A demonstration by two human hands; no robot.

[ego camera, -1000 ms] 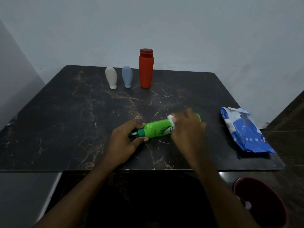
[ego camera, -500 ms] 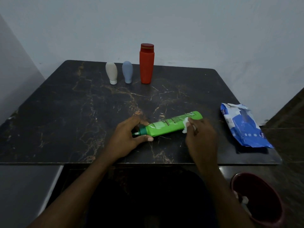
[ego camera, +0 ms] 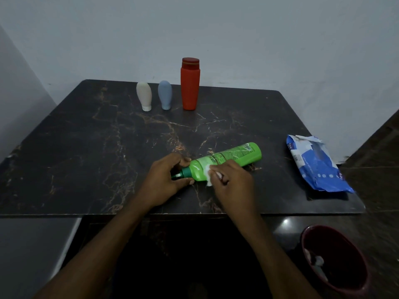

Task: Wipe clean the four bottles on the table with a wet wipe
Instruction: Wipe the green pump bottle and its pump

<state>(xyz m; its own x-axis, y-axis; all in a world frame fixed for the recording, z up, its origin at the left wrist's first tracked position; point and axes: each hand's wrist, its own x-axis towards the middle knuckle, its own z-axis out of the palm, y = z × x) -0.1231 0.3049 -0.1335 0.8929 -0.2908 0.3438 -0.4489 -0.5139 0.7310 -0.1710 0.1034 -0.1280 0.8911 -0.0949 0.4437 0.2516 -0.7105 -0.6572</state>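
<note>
Your left hand [ego camera: 166, 178] has the green bottle [ego camera: 233, 156] by its neck end. The fingers [ego camera: 183, 160] curl over the far side and the thumb comes in from the near side, closing round the dark green cap. The white nozzle tip pokes out to the left.

The bottle lies on its side on the table [ego camera: 86, 147], close to the front edge and a little right of the middle. Its base points right and slightly away from you. Whether its full length rests on the surface cannot be told from here.

Your right hand [ego camera: 232, 180] sits just beside the left. Its fingers [ego camera: 220, 169] are curled and pinch a bunched white wet wipe [ego camera: 208, 172] against the bottle's shoulder, next to the cap.

The other 3 bottles stand upright in a row at the far edge, well apart from your hands. From left to right they are a cream bottle [ego camera: 144, 96] and a blue bottle [ego camera: 165, 94], both resting on their caps, and a taller red bottle [ego camera: 190, 87] with its lid on top.

A blue wipe pack [ego camera: 317, 167] lies flat near the right edge, its far end torn open. On the floor by the front right corner is a dark red bin [ego camera: 345, 251] with crumpled white pieces inside.
</note>
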